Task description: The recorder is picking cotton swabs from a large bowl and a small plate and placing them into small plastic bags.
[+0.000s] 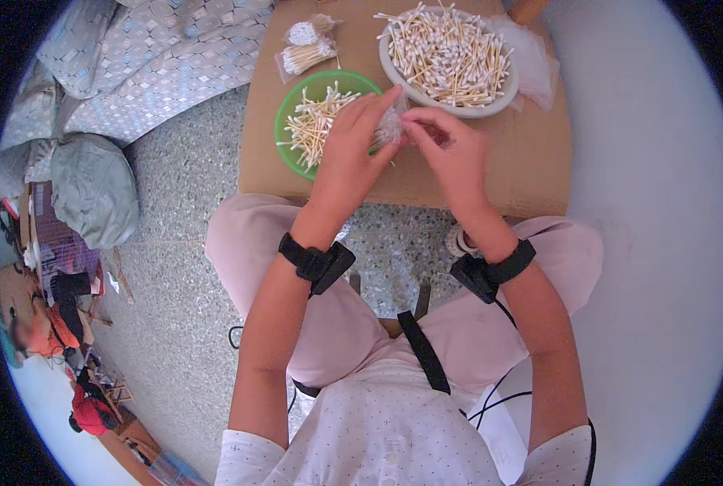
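My left hand (pixel 352 150) and my right hand (pixel 452 154) meet over a cardboard box top (pixel 531 170), both pinching a small clear plastic bag (pixel 391 125) between the fingertips. Just left of the bag sits a green plate (pixel 290 121) carrying a loose pile of wooden cotton swabs (pixel 317 121). Behind my hands stands a white bowl (pixel 491 105) heaped with many more cotton swabs (pixel 446 53). Black straps circle both wrists.
Two small filled packets of swabs (pixel 305 47) lie at the box's far left corner. Crumpled clear plastic (pixel 535 57) rests right of the bowl. Patterned grey fabric (pixel 151 57) and a grey bundle (pixel 94 186) lie on the speckled floor to the left.
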Tool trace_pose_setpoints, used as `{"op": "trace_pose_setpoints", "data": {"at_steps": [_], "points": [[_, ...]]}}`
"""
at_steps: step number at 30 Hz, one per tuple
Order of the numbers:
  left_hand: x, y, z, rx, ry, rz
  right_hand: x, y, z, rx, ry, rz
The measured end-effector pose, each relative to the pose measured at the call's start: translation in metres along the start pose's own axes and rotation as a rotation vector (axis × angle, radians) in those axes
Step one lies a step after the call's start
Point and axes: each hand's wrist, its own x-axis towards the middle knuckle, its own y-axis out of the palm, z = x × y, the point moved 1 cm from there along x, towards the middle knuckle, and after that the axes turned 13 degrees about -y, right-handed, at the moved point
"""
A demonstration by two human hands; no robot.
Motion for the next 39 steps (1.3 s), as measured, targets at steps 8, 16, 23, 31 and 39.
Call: {"op": "trace_pose_setpoints", "data": {"at_steps": [8, 16, 23, 31, 39], "points": [[0.000, 0.003, 0.003, 0.032, -0.030, -0.008, 0.002, 0.001, 0.003, -0.172, -0.236, 0.276], [0.000, -0.001, -0.014, 0.187, 0.077, -0.136, 0.030, -0.030, 0.016, -0.127, -0.208, 0.226], [0.004, -0.009, -0.007, 0.114, -0.026, -0.319, 0.039, -0.071, -0.012, -0.850, -0.380, 0.158], [0.009, -0.017, 0.006, -0.299, -0.134, -0.433, 0.040, -0.067, -0.011, -0.725, -0.237, 0.293], [0.008, -0.021, 0.006, -0.399, -0.260, -0.428, 0.038, -0.055, -0.019, -0.751, -0.233, 0.227]]}}
